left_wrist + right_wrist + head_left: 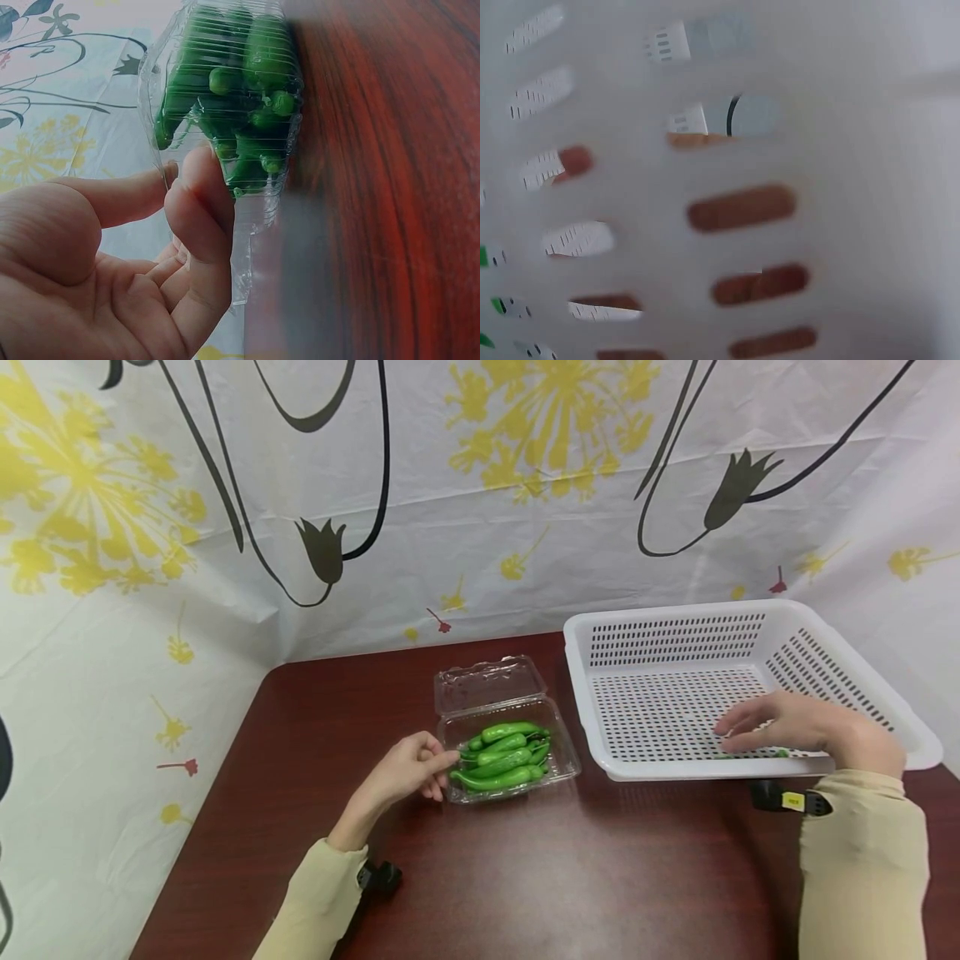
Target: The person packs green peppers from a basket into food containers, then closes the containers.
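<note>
A clear plastic clamshell box (564,767) lies with its lid folded back, and several green chili peppers (501,758) are piled in it. My left hand (411,767) pinches the box's left rim between thumb and index finger; the left wrist view shows the fingertips at the ribbed wall (217,135). My right hand (795,727) reaches over the near wall into a white slotted basket (596,727), thumb and fingers apart with nothing seen between them. Bits of green (782,752) show below that hand, mostly hidden by the near wall. Through the slots, the right wrist view gives only parts of the fingers.
Both containers stand on a dark red-brown table (525,877), the basket to the right of the box. A white cloth with yellow and grey flower prints (420,510) hangs behind the table and along its left side. Each wrist wears a small black camera (381,877).
</note>
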Demonstrator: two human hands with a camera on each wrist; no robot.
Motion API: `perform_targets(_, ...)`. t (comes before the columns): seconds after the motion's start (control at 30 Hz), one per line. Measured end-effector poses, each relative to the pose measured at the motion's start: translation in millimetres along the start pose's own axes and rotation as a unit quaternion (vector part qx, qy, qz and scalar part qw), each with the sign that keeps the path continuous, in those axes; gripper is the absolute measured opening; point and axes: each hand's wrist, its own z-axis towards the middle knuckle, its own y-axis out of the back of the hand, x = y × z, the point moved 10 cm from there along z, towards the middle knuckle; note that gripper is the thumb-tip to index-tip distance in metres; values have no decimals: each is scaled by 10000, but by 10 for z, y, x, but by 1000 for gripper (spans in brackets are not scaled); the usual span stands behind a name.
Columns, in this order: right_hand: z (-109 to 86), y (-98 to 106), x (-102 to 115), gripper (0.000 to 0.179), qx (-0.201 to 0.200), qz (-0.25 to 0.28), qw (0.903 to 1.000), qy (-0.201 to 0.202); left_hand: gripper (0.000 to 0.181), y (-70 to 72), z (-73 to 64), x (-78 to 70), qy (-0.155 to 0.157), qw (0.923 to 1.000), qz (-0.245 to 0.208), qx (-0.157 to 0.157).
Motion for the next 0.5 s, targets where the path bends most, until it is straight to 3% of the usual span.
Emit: perform_targets(0.5,-9,-95,-137,38,374,312,9983,-305,25,-7,0,16,69,10000,3,-1)
